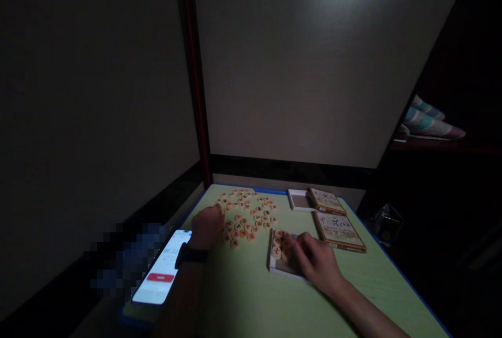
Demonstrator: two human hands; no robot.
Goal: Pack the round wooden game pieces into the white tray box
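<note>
Round Chinese chess pieces [243, 234] with red or dark characters lie spread over the left and far part of the green tabletop [243, 291]. My left hand [207, 225], with a dark band on its wrist, is curled at the left edge of these pieces; what is under its fingers is hidden. My right hand [316, 259] is over an open shallow box tray [288, 271], its fingers closed at a chess piece [286, 237]. Several pieces stand in rows at the tray's left side; the hand hides the tray's right part.
A lit phone [159, 275] showing a timer lies at the table's left edge. Behind my right hand are a printed box [341, 229], another printed box [329, 200] and an open white-rimmed tray [301, 199]. A pale wall panel [290, 76] rises behind the table.
</note>
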